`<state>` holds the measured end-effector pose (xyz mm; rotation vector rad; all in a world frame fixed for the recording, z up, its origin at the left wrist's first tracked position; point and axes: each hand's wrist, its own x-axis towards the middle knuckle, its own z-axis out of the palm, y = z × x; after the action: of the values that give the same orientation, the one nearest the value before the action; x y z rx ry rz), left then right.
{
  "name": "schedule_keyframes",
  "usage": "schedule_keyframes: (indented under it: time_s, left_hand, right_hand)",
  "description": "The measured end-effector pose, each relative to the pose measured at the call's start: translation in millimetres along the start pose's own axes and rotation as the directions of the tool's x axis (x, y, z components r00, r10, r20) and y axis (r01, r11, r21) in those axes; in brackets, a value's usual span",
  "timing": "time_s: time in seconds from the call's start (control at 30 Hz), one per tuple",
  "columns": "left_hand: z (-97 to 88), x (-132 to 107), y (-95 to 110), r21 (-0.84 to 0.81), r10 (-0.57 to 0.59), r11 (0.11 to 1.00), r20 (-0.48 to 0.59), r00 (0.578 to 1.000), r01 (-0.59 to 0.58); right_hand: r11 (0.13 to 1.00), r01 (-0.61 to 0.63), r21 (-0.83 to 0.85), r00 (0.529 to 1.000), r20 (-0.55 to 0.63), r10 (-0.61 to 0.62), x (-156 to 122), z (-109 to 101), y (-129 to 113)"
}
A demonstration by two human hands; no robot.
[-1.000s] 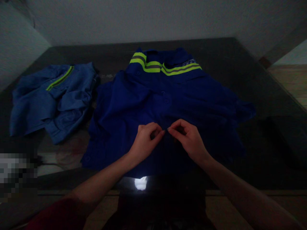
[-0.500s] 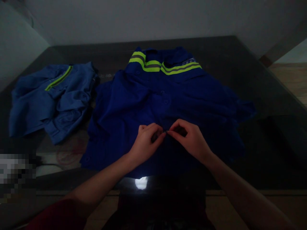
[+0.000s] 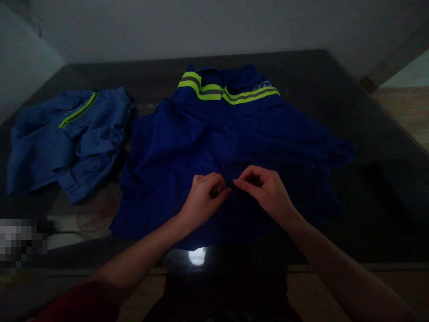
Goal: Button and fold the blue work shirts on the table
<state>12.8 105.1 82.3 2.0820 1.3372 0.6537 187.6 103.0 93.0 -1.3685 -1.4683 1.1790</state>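
A dark blue work jacket (image 3: 187,138) lies front up, its collar toward the wall. Yellow-green reflective strips with a grey line cross its chest, and buttons run down the middle. At the lower front opening, my left hand (image 3: 203,197) has its thumb and curled fingers closed on the cloth edge. Just to its right, my right hand (image 3: 264,190) pinches the placket between thumb and forefinger. The fingertips of the two hands are slightly apart. Whether a button sits between them is too dark to make out.
A lighter blue garment (image 3: 36,143) with one reflective strip lies crumpled at the left. Both rest on a dark, glossy table (image 3: 295,67) against a grey wall (image 3: 208,31). A black flat object (image 3: 392,188) is at the right. A bright reflection shows near the front edge.
My fingertips have parted slightly; the left fingers have drawn back a little from the right ones. The view has shifted a bit, and the jacket lies as before.
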Motion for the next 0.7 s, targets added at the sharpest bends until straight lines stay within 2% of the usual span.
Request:
schedule_keyframes:
  time_s: [0.2,0.37,0.53,0.7]
  left_hand:
    - [1.3,-0.6,-0.7,0.004,-0.014,1.0,-0.011,1.0,0.014]
    - [2.0,-0.1,-3.3,-0.019,-0.025,0.999,0.017,1.0,0.026]
    - [0.2,1.3,-3.6,-0.076,-0.043,0.996,0.022,0.999,0.045]
    - [0.2,2.3,-5.9,-0.137,-0.049,0.989,0.01,0.999,0.05]
  right_hand:
    - [1.0,-0.015,-0.001,0.999,0.045,0.015,0.9,-0.6,2.5]
    - [0.987,0.084,-0.139,0.996,0.025,-0.082,-0.1,-0.3,2.1]
    - [0.969,0.136,-0.206,0.99,-0.011,-0.142,-0.7,-4.7,2.4]
    - [0.936,0.181,-0.302,0.983,0.034,-0.179,-2.3,-4.0,4.4]
